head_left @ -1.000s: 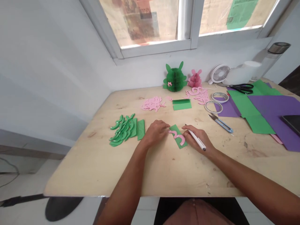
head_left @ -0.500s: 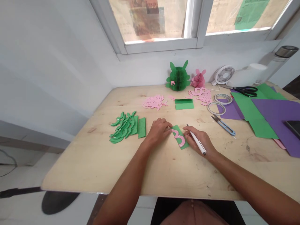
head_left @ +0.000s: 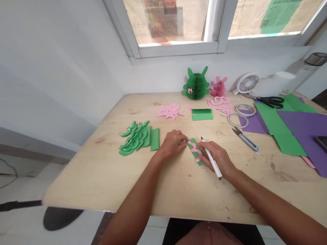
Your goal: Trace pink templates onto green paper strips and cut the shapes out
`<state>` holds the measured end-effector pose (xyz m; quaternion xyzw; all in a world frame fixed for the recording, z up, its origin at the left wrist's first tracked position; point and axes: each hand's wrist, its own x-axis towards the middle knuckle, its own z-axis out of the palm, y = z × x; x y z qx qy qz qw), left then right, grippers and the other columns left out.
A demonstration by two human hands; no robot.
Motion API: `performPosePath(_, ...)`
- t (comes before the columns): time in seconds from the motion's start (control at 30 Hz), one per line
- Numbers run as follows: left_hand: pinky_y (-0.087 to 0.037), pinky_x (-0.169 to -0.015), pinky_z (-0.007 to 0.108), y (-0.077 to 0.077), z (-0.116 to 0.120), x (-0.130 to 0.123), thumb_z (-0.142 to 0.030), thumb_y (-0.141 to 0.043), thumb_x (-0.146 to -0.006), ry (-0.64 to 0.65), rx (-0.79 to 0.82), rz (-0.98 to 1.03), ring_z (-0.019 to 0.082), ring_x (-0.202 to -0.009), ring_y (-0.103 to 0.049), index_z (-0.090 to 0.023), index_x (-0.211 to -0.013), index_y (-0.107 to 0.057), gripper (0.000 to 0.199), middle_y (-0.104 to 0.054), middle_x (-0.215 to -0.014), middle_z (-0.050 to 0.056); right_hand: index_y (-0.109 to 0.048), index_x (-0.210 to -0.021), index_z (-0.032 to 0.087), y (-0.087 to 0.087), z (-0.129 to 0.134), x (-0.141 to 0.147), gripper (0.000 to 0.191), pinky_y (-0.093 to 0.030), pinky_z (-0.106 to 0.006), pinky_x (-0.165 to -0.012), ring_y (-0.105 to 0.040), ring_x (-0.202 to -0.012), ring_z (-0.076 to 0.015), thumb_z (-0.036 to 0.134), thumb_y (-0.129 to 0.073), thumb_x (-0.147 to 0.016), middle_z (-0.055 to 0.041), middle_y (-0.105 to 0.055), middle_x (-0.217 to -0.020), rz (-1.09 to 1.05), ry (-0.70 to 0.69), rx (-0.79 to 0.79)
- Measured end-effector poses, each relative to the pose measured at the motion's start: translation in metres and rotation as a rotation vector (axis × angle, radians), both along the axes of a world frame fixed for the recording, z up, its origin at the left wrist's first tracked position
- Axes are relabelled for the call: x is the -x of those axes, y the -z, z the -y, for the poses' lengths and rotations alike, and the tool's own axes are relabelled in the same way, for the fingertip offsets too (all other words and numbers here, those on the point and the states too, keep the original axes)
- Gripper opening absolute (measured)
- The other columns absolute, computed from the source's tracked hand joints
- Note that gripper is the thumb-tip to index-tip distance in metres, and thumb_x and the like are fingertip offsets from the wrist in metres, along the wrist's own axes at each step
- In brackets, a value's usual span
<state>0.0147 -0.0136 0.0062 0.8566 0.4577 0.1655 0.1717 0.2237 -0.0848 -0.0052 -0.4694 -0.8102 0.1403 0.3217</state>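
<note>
The bare left forearm (head_left: 141, 194) slants up from the lower edge, its wrist nearly straight; the left hand (head_left: 173, 145) lies knuckles up, fingers bent and bunched, tips pointing rightward. The bare right forearm (head_left: 268, 197) slants in from the lower right, and the right hand (head_left: 221, 159) rests on its side near the left, thumb and fingers curled; how firmly its fingertips press is hard to tell

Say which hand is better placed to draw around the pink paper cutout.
Probably the right hand, holding the white pen close to the pink paper cutout. The left hand shows no pen and rests by the green paper strip.
</note>
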Motion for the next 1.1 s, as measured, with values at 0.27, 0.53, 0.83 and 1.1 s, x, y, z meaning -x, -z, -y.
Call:
performPosePath(0.27,-0.041,-0.079,0.035,-0.0008,0.0006,-0.0014,-0.015,-0.059,-0.075,-0.015,0.003,-0.03,0.022,-0.089,-0.054,-0.023,-0.09,-0.069,0.02,-0.063,-0.089,0.005,-0.055,-0.114,0.023,0.0021,-0.0015,-0.0009,0.034,-0.049,-0.033,-0.074,-0.06,-0.086,-0.0215,0.017,-0.059,-0.081,-0.0053,-0.067,-0.094,0.06,-0.003,0.025)
performPosePath(0.53,-0.04,-0.082,0.036,-0.0003,0.0019,-0.0047,-0.019,-0.062,-0.075,-0.031,-0.009,-0.027,0.022,-0.091,-0.054,-0.023,-0.092,-0.068,0.019,-0.062,-0.092,0.005,-0.057,-0.11,0.022,0.0034,-0.0022,-0.0009,0.029,-0.049,-0.031,-0.072,-0.062,-0.082,-0.0197,0.015,-0.056,-0.082,-0.0057,-0.068,-0.091,0.068,0.017,-0.01)
performPosePath(0.83,-0.039,-0.083,0.037,0.0021,0.0011,-0.0059,-0.019,-0.063,-0.075,-0.019,-0.012,-0.013,0.022,-0.093,-0.053,-0.023,-0.085,-0.067,0.012,-0.061,-0.089,0.004,-0.054,-0.11,0.022,-0.0021,0.0009,0.0028,0.028,-0.047,-0.031,-0.069,-0.059,-0.076,-0.0187,0.015,-0.055,-0.083,-0.0035,-0.067,-0.083,0.102,-0.022,-0.034)
performPosePath(1.1,-0.038,-0.084,0.037,0.0025,0.0029,-0.0071,-0.02,-0.062,-0.076,0.014,0.001,-0.002,0.022,-0.094,-0.052,-0.023,-0.086,-0.067,0.011,-0.061,-0.092,0.004,-0.054,-0.108,0.022,-0.0019,0.0008,0.0031,0.026,-0.047,-0.03,-0.068,-0.06,-0.075,-0.0183,0.015,-0.054,-0.083,-0.0034,-0.067,-0.084,0.104,0.011,-0.033)
